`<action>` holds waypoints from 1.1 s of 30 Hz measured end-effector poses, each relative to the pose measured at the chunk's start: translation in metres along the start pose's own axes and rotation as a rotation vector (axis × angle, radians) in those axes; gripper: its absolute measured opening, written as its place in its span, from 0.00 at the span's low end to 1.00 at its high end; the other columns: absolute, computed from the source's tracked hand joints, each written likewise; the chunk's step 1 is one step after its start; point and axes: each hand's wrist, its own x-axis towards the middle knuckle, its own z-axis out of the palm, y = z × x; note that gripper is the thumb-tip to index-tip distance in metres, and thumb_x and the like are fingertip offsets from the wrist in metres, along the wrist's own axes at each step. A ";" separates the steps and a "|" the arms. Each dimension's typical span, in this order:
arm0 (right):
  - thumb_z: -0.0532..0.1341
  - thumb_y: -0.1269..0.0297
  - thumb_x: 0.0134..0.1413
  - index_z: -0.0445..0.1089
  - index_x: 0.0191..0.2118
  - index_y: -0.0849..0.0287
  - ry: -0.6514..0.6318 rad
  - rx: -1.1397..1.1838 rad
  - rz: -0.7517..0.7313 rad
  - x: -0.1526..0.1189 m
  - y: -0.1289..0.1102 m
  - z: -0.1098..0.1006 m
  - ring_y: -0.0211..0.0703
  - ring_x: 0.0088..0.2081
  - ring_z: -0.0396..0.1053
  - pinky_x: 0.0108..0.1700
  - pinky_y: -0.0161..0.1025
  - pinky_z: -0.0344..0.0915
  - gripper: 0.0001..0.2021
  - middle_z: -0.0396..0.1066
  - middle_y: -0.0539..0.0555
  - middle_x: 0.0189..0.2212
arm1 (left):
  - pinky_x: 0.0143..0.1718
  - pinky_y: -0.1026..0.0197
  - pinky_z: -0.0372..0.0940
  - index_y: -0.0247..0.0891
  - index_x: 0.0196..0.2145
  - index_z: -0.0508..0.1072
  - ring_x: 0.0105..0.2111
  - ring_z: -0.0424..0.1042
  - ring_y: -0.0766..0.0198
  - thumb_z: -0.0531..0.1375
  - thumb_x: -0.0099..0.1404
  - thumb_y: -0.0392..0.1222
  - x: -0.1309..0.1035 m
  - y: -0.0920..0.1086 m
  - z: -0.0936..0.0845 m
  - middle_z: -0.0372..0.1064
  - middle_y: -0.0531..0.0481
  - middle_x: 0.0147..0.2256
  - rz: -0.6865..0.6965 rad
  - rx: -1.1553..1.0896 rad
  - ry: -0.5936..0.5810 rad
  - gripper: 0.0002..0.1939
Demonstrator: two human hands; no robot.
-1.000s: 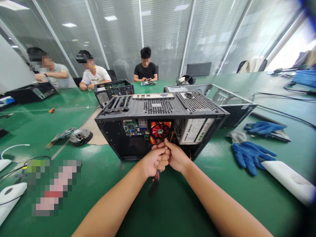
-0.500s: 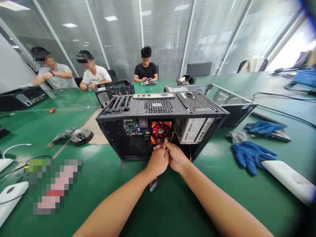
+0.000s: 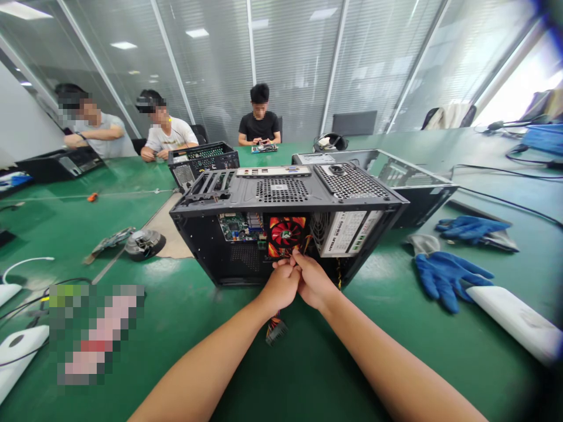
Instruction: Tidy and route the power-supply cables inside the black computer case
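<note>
A black computer case (image 3: 281, 202) lies on the table with its open side facing me. Inside are a red-bladed cooling fan (image 3: 287, 234), a green motherboard (image 3: 233, 227) and a white-labelled power supply (image 3: 347, 234). My left hand (image 3: 282, 284) is closed just in front of the fan. Below it hangs the multi-pin connector (image 3: 276, 332) of a coloured-wire power cable (image 3: 274, 321). Pressed against it, my right hand (image 3: 313, 280) is closed too, fingertips pinched by the fan's lower edge, with wires rising beside them. The exact grip is hidden by my fingers.
Blue work gloves (image 3: 448, 275) and a white box-like object (image 3: 514, 319) lie at right. At left are a round metal part (image 3: 145, 242) and a pixelated item (image 3: 101, 334). More cases (image 3: 204, 161) stand behind; several people sit across the green table (image 3: 176, 316).
The hanging connector has swung slightly and shows more of its wires. My hands stay nearly in place. At far left, a person's case has shifted to the right.
</note>
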 end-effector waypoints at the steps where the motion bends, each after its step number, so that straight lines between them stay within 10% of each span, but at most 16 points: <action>1: 0.65 0.54 0.42 0.60 0.19 0.56 -0.009 0.010 -0.008 -0.001 -0.001 0.001 0.50 0.37 0.71 0.37 0.43 0.66 0.16 0.73 0.53 0.25 | 0.31 0.66 0.58 0.37 0.26 0.63 0.29 0.64 0.65 0.52 0.61 0.36 0.000 0.000 0.000 0.61 0.51 0.25 0.107 0.154 0.047 0.06; 7: 0.66 0.56 0.42 0.60 0.19 0.57 -0.006 0.036 -0.019 -0.003 -0.002 0.003 0.48 0.38 0.71 0.39 0.43 0.66 0.16 0.73 0.53 0.27 | 0.40 0.59 0.58 0.38 0.29 0.66 0.33 0.66 0.59 0.48 0.62 0.35 -0.001 -0.002 0.000 0.65 0.46 0.29 0.332 0.611 0.121 0.08; 13: 0.65 0.56 0.43 0.61 0.19 0.56 0.023 0.012 0.011 0.001 -0.001 -0.002 0.50 0.38 0.71 0.38 0.44 0.66 0.14 0.73 0.54 0.26 | 0.28 0.65 0.56 0.38 0.23 0.62 0.26 0.62 0.65 0.52 0.60 0.37 0.002 -0.003 -0.001 0.60 0.51 0.23 0.233 0.366 0.086 0.09; 21: 0.63 0.59 0.47 0.63 0.20 0.56 0.016 0.013 0.035 -0.001 -0.011 -0.001 0.48 0.37 0.72 0.39 0.43 0.67 0.12 0.73 0.54 0.25 | 0.13 0.71 0.34 0.40 0.26 0.57 0.11 0.40 0.76 0.53 0.60 0.50 -0.009 0.016 -0.005 0.44 0.63 0.14 -0.243 -0.323 -0.267 0.13; 33: 0.61 0.60 0.50 0.66 0.24 0.58 0.010 -0.004 0.031 0.002 -0.011 -0.004 0.46 0.36 0.72 0.24 0.36 0.61 0.09 0.74 0.55 0.27 | 0.12 0.71 0.39 0.37 0.24 0.59 0.09 0.46 0.77 0.52 0.62 0.52 -0.008 0.009 -0.007 0.47 0.62 0.13 -0.103 0.009 -0.123 0.16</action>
